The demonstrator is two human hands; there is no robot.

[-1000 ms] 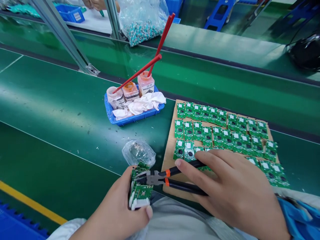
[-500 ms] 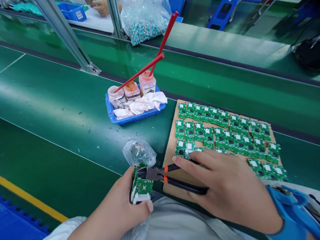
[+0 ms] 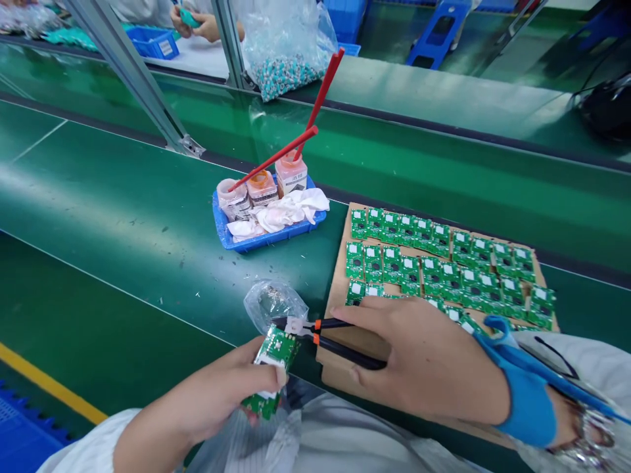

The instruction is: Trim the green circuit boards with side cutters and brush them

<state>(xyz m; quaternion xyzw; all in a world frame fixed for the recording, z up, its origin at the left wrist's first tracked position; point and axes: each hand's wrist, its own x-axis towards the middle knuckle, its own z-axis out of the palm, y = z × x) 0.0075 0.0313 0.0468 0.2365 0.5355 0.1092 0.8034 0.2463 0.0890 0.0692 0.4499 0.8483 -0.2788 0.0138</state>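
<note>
Left hand [image 3: 207,397], at the near edge of a green conveyor belt [image 3: 123,197]: fingers curled closed around a small stack of green circuit boards [image 3: 274,351], with one board sticking out below the grip. Right hand [image 3: 434,364]: fingers closed around the black-and-orange handles of pliers [image 3: 340,343], jaws pointing left toward the far edge of the stack, any contact impossible to make out. Just beyond the stack, a small clear plastic bag [image 3: 273,303]. Under the right hand and stretching far right, a cardboard sheet [image 3: 340,292] bearing rows of loose green boards [image 3: 434,269]. Around the right wrist, a blue strap [image 3: 527,407]. Farther left on the belt, a blue tray [image 3: 266,240] with three bottles [image 3: 290,174], white wipes [image 3: 290,210] and two red sticks [image 3: 320,98]. Far off, beyond a metal post [image 3: 133,72], a large bag of teal beads [image 3: 280,77] and a co-worker's hands [image 3: 197,26].
</note>
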